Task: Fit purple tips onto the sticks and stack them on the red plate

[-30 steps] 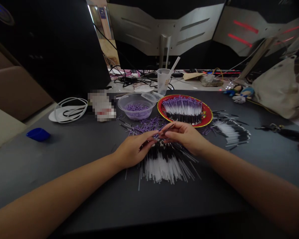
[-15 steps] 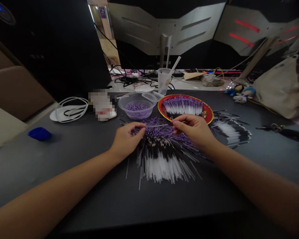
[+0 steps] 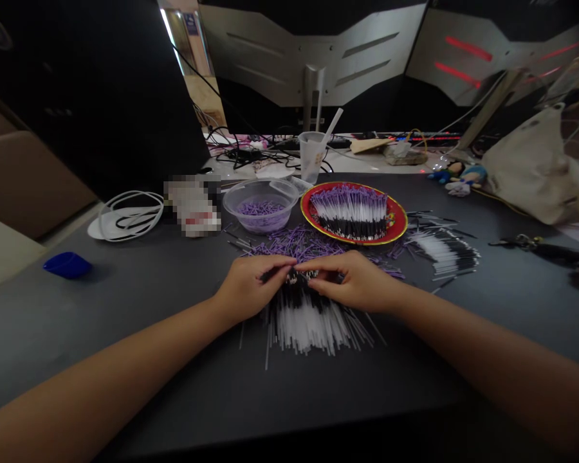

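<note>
My left hand (image 3: 253, 284) is closed in a pinch above the loose pile, its thumb and index finger on a thin clear stick that is now mostly hidden. My right hand (image 3: 354, 281) reaches in from the other side, index fingertip against the left fingertips, thumb a little lower. Anything in its curled fingers is too small to make out. Under both hands lies a heap of white sticks with black ends (image 3: 306, 325), fanned towards me. Loose purple sticks (image 3: 296, 243) are scattered just behind the hands.
A red plate (image 3: 396, 224) holds rows of purple, white and black sticks. Left of it stands a clear bowl (image 3: 231, 207) with purple pieces. More black-ended sticks (image 3: 446, 251) lie right. A plastic cup (image 3: 309, 157), phone (image 3: 193, 206) and blue object (image 3: 67, 264) are around.
My right hand has moved left and down from beside the plate to meet my left hand. The clear stick between them is now mostly hidden. The view has shifted slightly.
</note>
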### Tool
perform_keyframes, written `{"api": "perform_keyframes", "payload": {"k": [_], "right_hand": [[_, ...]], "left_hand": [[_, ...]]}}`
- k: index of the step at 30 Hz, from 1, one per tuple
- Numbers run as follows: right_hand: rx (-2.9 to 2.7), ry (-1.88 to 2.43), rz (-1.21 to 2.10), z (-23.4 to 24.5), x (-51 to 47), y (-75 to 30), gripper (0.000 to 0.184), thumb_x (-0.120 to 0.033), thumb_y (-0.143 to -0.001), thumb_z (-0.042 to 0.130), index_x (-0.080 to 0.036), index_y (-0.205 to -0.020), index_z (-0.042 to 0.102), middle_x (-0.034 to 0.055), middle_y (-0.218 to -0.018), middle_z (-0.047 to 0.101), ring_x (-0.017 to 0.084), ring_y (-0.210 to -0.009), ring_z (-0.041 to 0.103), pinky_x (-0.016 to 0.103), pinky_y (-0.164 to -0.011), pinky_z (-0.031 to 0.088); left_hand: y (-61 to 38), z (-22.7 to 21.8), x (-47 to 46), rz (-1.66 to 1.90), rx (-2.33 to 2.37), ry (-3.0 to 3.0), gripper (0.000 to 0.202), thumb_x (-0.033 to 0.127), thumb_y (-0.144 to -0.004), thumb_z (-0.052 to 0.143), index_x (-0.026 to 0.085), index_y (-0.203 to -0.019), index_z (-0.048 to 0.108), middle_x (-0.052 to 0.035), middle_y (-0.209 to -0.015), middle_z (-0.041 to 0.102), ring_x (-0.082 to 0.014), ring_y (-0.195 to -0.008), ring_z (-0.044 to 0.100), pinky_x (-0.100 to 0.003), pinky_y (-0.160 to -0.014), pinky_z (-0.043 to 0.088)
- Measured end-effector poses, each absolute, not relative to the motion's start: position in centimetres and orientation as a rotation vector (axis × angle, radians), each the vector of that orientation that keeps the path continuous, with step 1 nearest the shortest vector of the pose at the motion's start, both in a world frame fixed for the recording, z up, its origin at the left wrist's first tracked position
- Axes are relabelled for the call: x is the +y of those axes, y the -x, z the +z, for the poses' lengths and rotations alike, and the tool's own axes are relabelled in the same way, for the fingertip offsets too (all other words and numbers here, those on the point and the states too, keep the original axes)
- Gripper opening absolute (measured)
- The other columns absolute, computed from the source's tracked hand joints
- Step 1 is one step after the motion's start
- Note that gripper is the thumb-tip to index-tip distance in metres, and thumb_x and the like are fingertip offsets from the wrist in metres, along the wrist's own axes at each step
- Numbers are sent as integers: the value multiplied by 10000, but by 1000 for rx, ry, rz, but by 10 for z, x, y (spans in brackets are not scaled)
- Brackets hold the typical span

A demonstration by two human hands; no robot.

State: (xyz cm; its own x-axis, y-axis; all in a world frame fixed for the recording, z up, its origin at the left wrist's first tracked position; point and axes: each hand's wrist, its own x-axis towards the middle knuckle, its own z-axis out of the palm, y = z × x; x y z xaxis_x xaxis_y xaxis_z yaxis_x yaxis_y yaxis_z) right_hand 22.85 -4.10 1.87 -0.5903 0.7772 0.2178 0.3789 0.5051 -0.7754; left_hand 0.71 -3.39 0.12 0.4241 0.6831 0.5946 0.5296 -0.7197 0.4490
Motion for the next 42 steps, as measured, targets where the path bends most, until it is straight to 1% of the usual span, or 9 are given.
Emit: {"api": "perform_keyframes", "payload": {"k": [6, 9, 14, 20, 25, 29, 33, 37, 42], "right_hand": [[-2244, 882, 782, 21, -44, -227, 318, -207, -813, 595, -186, -1118, 681, 11, -752, 708, 107, -632, 621, 218, -620, 464], [-2260, 892, 689, 25, -43, -228, 310, -173, -804, 575, -180, -1092, 691, 9, -748, 704, 102, -618, 607, 212, -597, 453], [-2007, 1139, 469, 35, -16, -254, 285, -241, -798, 588, -164, -1045, 705, 13, -663, 656, 108, -538, 544, 226, -508, 418], [-1476, 1491, 337, 25, 51, -323, 297, -252, -754, 597, -141, -1010, 700, 46, -669, 664, 111, -447, 508, 252, -463, 420], [-1404, 1821, 316, 8, 82, -353, 316, -223, -692, 637, -145, -996, 680, 59, -660, 680, 163, -493, 568, 275, -478, 427], [-1476, 1880, 272, 3, 90, -354, 345, -286, -718, 638, -153, -1036, 654, 61, -690, 692, 160, -469, 566, 294, -499, 440], [-1444, 1843, 368, 3, 86, -351, 366, -327, -756, 598, -174, -1087, 619, 60, -784, 700, 133, -407, 541, 297, -461, 439], [-1461, 1747, 346, 7, 72, -348, 266, -268, -748, 577, -178, -990, 643, 52, -793, 694, 115, -410, 538, 280, -455, 443], [-1603, 1594, 339, 17, 51, -330, 175, -253, -763, 548, -173, -858, 671, 34, -684, 675, 114, -412, 515, 259, -444, 418]], "left_hand": [[-7, -2, -37, 1150, 1006, -2589, 186, 229, -868, 568, 182, -1007, 683, -25, -911, 740, -126, -775, 700, -201, -699, 544], [-6, 0, -37, 1146, 1018, -2607, 217, 235, -869, 568, 184, -1061, 655, -30, -959, 730, -130, -813, 691, -219, -727, 545], [-2, 5, -33, 1274, 1015, -2574, 221, 174, -854, 557, 163, -1060, 635, -40, -953, 715, -132, -864, 668, -256, -811, 527], [0, 2, -30, 1271, 1033, -2519, 176, 156, -855, 543, 156, -997, 648, -23, -843, 721, -113, -762, 671, -219, -715, 531], [0, -2, -31, 1295, 938, -2494, 220, 131, -858, 518, 150, -1052, 620, -17, -814, 711, -84, -655, 648, -183, -627, 512], [2, 2, -33, 1279, 939, -2553, 234, 144, -856, 505, 146, -1063, 615, -13, -765, 695, -81, -606, 625, -182, -598, 486], [7, 13, -30, 1123, 1142, -2653, 187, 185, -840, 479, 150, -935, 636, -8, -700, 662, -100, -580, 584, -210, -584, 443], [18, 27, -18, 749, 1572, -2462, 173, 235, -807, 449, 179, -764, 606, 18, -609, 593, -113, -533, 517, -225, -509, 354], [29, 39, 0, 518, 1726, -2137, 219, 250, -761, 386, 184, -576, 483, 30, -477, 463, -117, -452, 476, -223, -449, 314]]}}
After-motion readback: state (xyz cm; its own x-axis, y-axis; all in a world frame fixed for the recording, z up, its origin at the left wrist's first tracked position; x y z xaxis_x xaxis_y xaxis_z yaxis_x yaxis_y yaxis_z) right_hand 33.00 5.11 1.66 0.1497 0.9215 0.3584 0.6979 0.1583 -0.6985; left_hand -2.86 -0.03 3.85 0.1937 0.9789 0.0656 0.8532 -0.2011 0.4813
